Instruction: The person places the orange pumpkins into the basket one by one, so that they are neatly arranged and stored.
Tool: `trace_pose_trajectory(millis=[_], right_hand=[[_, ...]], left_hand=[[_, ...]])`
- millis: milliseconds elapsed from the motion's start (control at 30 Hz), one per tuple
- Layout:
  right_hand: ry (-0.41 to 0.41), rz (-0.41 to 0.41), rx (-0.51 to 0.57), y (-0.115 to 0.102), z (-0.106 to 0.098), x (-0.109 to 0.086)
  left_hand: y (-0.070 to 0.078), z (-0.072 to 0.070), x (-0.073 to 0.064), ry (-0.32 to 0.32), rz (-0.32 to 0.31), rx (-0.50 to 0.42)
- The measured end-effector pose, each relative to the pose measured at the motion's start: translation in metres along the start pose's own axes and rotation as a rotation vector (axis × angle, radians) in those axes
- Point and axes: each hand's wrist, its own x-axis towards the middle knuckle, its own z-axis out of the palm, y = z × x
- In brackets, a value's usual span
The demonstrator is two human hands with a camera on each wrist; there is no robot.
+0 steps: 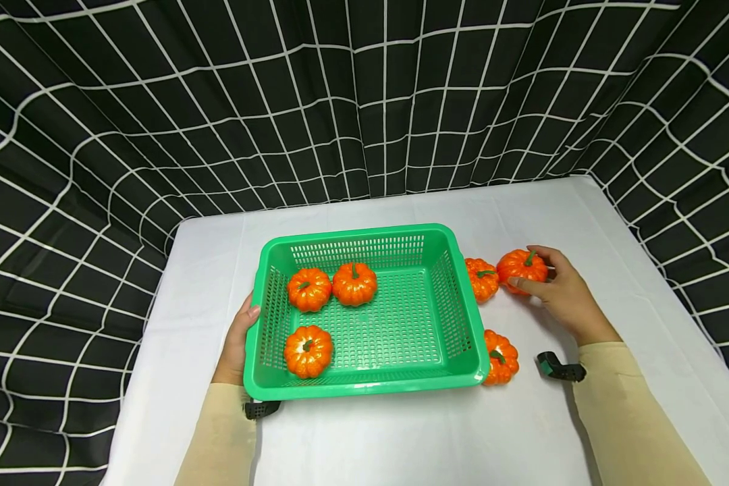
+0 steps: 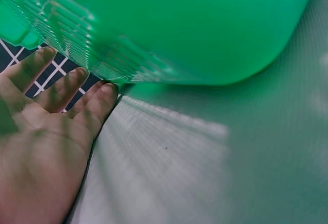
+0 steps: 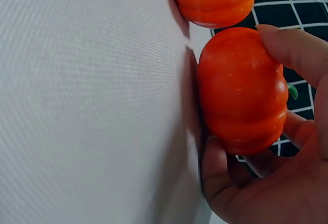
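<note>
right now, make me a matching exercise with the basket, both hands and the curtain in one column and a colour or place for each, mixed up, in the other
Column one:
1. basket
2. left hand
3. right hand
4. curtain

Column two:
a. black with white lines
b. fingers and thumb around a pumpkin
c. green, with three pumpkins inside
d. at the basket's left side

Right pairs: 1-c, 2-d, 3-b, 4-a
</note>
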Motion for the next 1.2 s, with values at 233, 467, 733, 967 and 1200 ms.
trace_pose_trajectory(millis=[233, 467, 733, 967, 1200], right_hand=[[0.064, -0.013, -0.032, 0.002, -0.005, 0.001], [0.098, -0.014, -0.017, -0.004, -0.008, 0.000], [0.098, 0.010, -0.004, -0.011, -0.012, -0.002], [0.114, -0.004, -0.010, -0.020, -0.013, -0.004], [0.135, -0.034, -0.012, -0.027, -0.012, -0.005]], left_hand=[[0.002, 0.005, -0.008, 0.010, -0.040, 0.020], [0.003, 0.005, -0.010, -0.002, -0.039, 0.025], [0.000, 0.003, -0.009, 0.019, -0.030, 0.023], [0.000, 0.003, -0.008, 0.013, -0.028, 0.006], [0.000, 0.004, -0.007, 0.004, -0.023, 0.001]])
